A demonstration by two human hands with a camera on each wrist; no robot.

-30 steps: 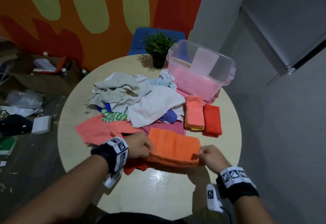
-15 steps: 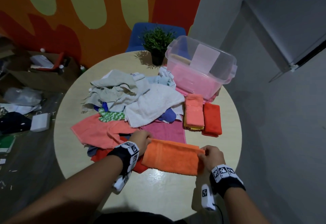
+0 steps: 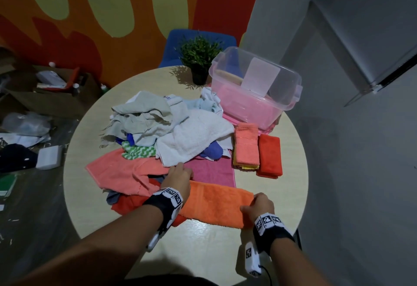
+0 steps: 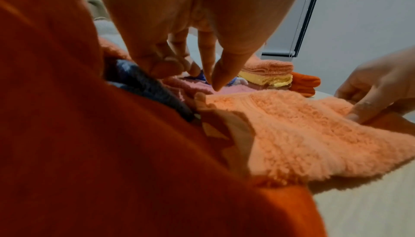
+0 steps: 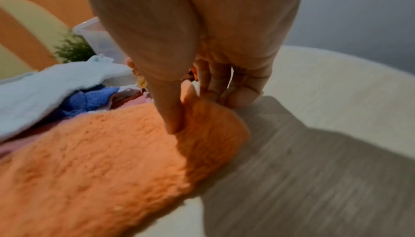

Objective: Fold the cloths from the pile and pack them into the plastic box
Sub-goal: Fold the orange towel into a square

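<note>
A folded orange towel (image 3: 216, 204) lies flat across the near part of the round table (image 3: 203, 247). My right hand (image 3: 257, 204) pinches its right end, thumb (image 5: 170, 116) on top and fingers curled behind the edge. My left hand (image 3: 178, 177) hovers over the towel's far left corner (image 4: 199, 98), fingers loosely curled with nothing between them. The loose pile of cloths (image 3: 169, 128) fills the table's middle. The clear plastic box (image 3: 291, 96) stands at the back right with a pink cloth inside. In front of it lie a folded coral-and-yellow stack (image 3: 247, 148) and a folded red cloth (image 3: 269, 157).
A small potted plant (image 3: 199, 60) stands behind the pile, with a blue chair (image 3: 178, 44) beyond it. A pink towel (image 3: 212, 173) and a coral towel (image 3: 121, 170) lie spread just past my hands. A cardboard box (image 3: 45, 96) and clutter sit on the floor at left.
Both hands carried the orange towel a little away from me and laid it flat on the table. The left hand has let go of its end; the right still pinches.
</note>
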